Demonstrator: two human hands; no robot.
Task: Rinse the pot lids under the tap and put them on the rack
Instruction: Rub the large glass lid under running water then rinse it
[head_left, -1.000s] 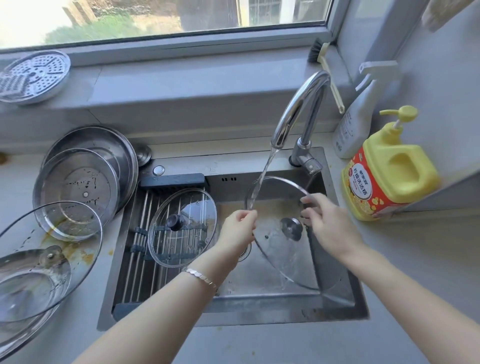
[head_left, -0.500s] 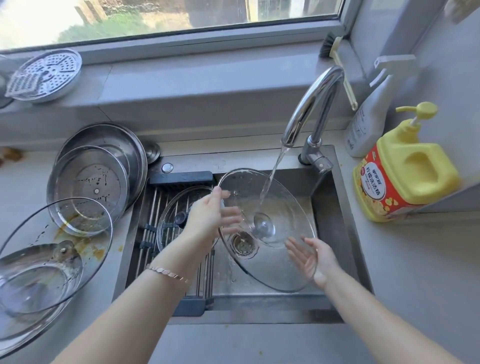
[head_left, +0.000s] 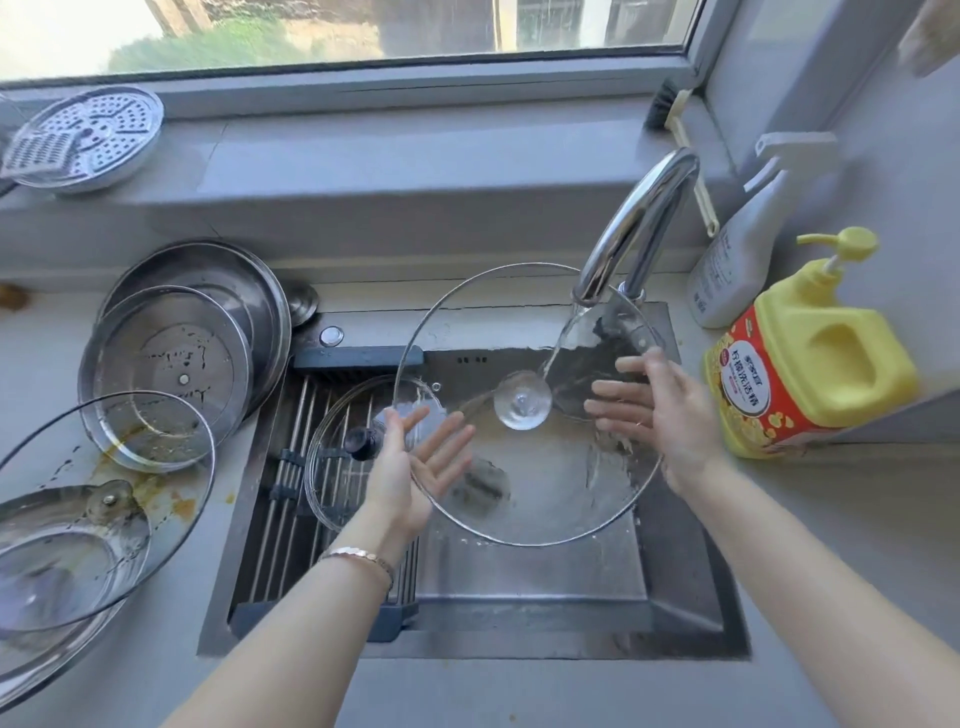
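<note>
— Whereabouts of the big glass lid (head_left: 545, 483)?

— Up over the sink (head_left: 675, 597), tilted toward the face, right under the tap (head_left: 639, 223). Water (head_left: 558, 345) landing just beside the knob (head_left: 522, 400) and sheeting down the glass.

— Held how?

— Propped between two flat palms: left hand (head_left: 415, 462) under the lower-left rim, palm up, fingers straight and spread; right hand (head_left: 660, 415) against the right side, fingers likewise straight and fanned (no pinching anywhere).

— Different from a second ago?

— Very. Back then pinched at the rim by both hands and set nearly edge-on, lower in the basin. Since then turned, lifted and brought broadside to the stream, with the pinch swapped for open palms.

— Meaning for the job?

— Probably well into the rinse, so likely close to going over to the rack (head_left: 280, 493) at the left, beside the smaller lid (head_left: 332, 483) already lying there.

— And after that?

— More to do: greasy lids (head_left: 166, 374) stacked on the counter (head_left: 171, 675) at far left, not yet rinsed. Soap bottle (head_left: 810, 353) off at the right, clear of both hands.
</note>
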